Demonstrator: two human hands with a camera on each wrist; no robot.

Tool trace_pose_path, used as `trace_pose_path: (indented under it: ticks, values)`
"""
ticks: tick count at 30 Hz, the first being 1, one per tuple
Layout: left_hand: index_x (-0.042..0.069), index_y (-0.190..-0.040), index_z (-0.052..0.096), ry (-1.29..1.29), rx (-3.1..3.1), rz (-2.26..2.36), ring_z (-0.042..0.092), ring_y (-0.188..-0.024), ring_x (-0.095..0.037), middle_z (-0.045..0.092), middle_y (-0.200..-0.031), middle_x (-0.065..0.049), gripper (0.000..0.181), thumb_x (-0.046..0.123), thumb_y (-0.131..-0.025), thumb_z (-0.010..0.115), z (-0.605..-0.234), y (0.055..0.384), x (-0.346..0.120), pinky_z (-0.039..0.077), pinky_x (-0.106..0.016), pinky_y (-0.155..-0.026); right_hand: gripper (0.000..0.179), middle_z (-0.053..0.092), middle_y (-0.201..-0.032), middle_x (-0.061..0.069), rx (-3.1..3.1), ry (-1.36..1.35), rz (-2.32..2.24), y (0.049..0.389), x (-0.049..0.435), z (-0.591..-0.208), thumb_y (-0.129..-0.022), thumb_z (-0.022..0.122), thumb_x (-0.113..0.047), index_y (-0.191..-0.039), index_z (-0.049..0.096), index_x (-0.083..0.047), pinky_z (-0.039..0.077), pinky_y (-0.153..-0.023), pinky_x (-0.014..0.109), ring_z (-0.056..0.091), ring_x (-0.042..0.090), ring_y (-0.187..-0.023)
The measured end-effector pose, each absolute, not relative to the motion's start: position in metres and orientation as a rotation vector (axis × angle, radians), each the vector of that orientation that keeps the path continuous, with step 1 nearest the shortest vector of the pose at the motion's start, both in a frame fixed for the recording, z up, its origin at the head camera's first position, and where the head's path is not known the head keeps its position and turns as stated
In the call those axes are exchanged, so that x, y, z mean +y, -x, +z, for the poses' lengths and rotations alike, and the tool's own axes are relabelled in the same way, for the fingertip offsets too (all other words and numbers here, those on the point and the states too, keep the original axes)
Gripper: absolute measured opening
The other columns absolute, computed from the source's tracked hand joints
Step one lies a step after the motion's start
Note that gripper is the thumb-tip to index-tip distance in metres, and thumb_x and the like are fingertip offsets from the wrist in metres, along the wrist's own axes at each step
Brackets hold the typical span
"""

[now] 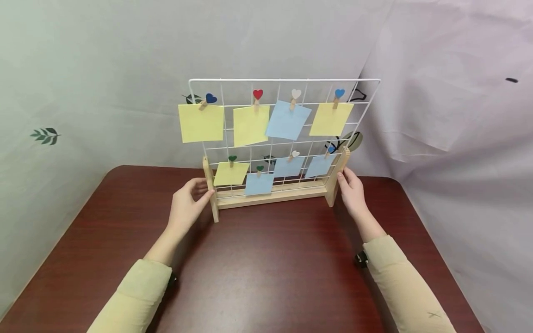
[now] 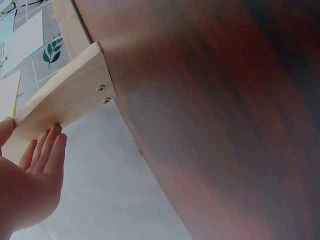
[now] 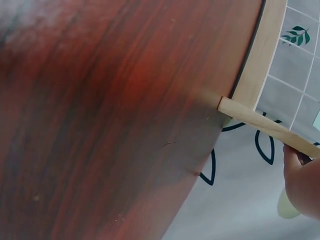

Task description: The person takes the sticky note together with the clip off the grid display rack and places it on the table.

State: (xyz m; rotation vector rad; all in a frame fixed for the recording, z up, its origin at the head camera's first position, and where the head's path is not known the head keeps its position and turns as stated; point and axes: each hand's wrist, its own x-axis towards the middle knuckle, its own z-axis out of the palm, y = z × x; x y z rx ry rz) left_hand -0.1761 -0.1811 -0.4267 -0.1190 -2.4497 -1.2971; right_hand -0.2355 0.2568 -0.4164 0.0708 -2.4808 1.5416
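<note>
A white wire grid [image 1: 287, 81] stands in a light wooden stand [image 1: 272, 199] on the table. Yellow notes [image 1: 201, 124] and blue notes [image 1: 288, 121] hang on it in two rows, held by small clothespins with coloured hearts, such as a red heart clothespin [image 1: 257, 96]. My left hand [image 1: 186, 206] holds the stand's left upright [image 2: 75, 92], thumb at the front edge and fingers along the outer face. At the other end my right hand [image 1: 353, 192] grips the right upright [image 3: 270, 127]; its fingers are partly hidden behind the wood.
The dark red-brown table [image 1: 266, 273] has rounded far corners, and the stand is near its back edge. Behind hangs a pale curtain [image 1: 125, 69] with leaf prints. Dark bands show at both sleeve cuffs, such as the right wrist band [image 1: 361, 259].
</note>
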Motion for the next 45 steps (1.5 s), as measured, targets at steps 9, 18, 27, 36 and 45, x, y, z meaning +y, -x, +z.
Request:
trace_pose_path:
  ticks: [9, 18, 27, 36, 45]
  values:
    - [-0.011, -0.130, 0.066, 0.049, -2.390, -1.440, 0.075, -0.111, -0.045, 0.073, -0.124, -0.032, 0.036, 0.006, -0.100, 0.074, -0.429, 0.175, -0.176, 0.049, 0.003, -0.080, 0.039, 0.064, -0.141, 0.031, -2.500, -0.069, 1.353, 0.236, 0.261, -0.421, -0.114, 0.047, -0.014, -0.147, 0.057, 0.005, 0.047, -0.096, 0.016, 0.062, 0.038, -0.130]
    - [-0.012, -0.130, 0.067, 0.000, -2.387, -1.417, 0.077, -0.109, -0.043, 0.074, -0.123, -0.031, 0.036, 0.004, -0.099, 0.074, -0.428, 0.176, -0.170, 0.057, -0.006, -0.081, 0.037, 0.067, -0.137, 0.031, -2.492, -0.055, 1.304, 0.234, 0.260, -0.421, -0.114, 0.049, -0.014, -0.144, 0.060, 0.005, 0.052, -0.101, 0.041, 0.064, 0.040, -0.126]
    - [-0.013, -0.132, 0.065, -0.067, -2.383, -1.374, 0.076, -0.111, -0.044, 0.073, -0.123, -0.033, 0.034, 0.002, -0.102, 0.069, -0.425, 0.171, -0.161, 0.062, -0.050, -0.095, 0.036, 0.070, -0.132, 0.029, -2.490, -0.068, 1.250, 0.234, 0.262, -0.424, -0.113, 0.051, -0.014, -0.142, 0.063, 0.003, 0.043, -0.082, 0.006, 0.069, 0.039, -0.119]
    - [-0.012, -0.135, 0.065, -0.115, -2.401, -1.412, 0.074, -0.118, -0.043, 0.071, -0.130, -0.032, 0.036, 0.004, -0.102, 0.069, -0.426, 0.173, -0.158, 0.060, -0.049, -0.100, 0.034, 0.072, -0.128, 0.029, -2.454, -0.061, 1.295, 0.231, 0.264, -0.424, -0.112, 0.053, -0.010, -0.141, 0.064, 0.004, 0.038, -0.074, -0.003, 0.070, 0.039, -0.111]
    - [-0.014, -0.136, 0.063, -0.167, -2.398, -1.368, 0.074, -0.117, -0.045, 0.071, -0.128, -0.034, 0.036, 0.002, -0.103, 0.067, -0.424, 0.168, -0.153, 0.059, -0.053, -0.100, 0.033, 0.073, -0.125, 0.029, -2.452, -0.084, 1.295, 0.231, 0.261, -0.422, -0.111, 0.054, -0.009, -0.139, 0.065, 0.004, 0.039, -0.073, -0.003, 0.071, 0.038, -0.108]
